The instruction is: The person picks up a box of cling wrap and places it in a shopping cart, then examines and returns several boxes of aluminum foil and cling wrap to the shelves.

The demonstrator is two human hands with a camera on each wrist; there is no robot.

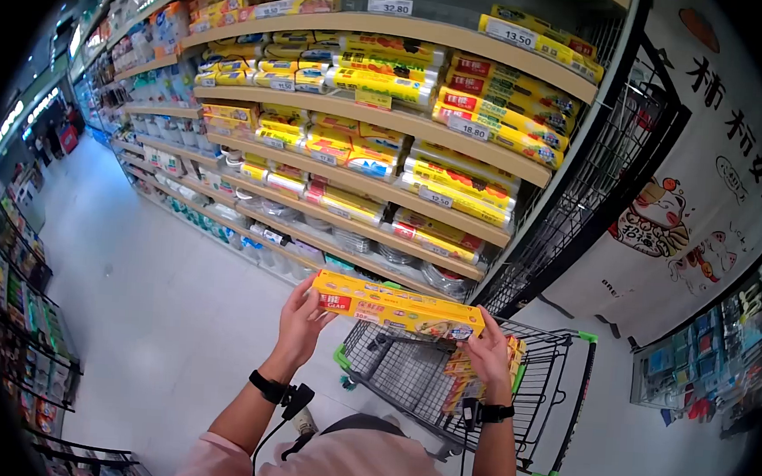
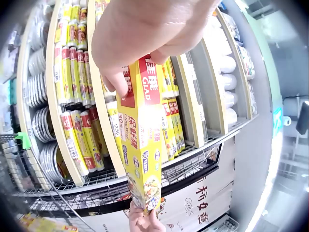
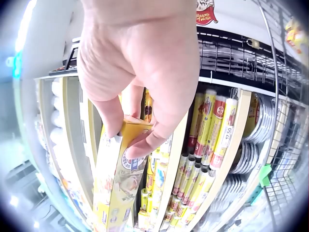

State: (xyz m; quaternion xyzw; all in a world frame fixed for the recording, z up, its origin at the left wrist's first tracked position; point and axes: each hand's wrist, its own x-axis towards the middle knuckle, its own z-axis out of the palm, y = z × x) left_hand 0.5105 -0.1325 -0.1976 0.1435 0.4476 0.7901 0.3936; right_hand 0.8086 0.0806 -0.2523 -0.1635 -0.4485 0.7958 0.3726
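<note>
A long yellow box with a red GLAD label [image 1: 398, 308] is held level in front of the body, above the near side of a shopping cart [image 1: 407, 375]. My left hand [image 1: 300, 320] grips its left end, thumb and fingers on opposite sides. At the other end my right hand [image 1: 489, 354] pinches the box. In the left wrist view the box [image 2: 142, 125] runs away from the left hand [image 2: 149, 34] toward the right hand [image 2: 145, 222]. The right wrist view shows the right hand's [image 3: 140, 77] fingers and thumb round the end of the box [image 3: 120, 179].
Shelves [image 1: 371, 115] of yellow rolls and boxes with price tags stand ahead. Several yellow and red boxes [image 1: 464, 378] lie in the cart's right part. A printed banner [image 1: 689, 196] hangs at the right; an aisle floor [image 1: 135, 267] stretches away at the left.
</note>
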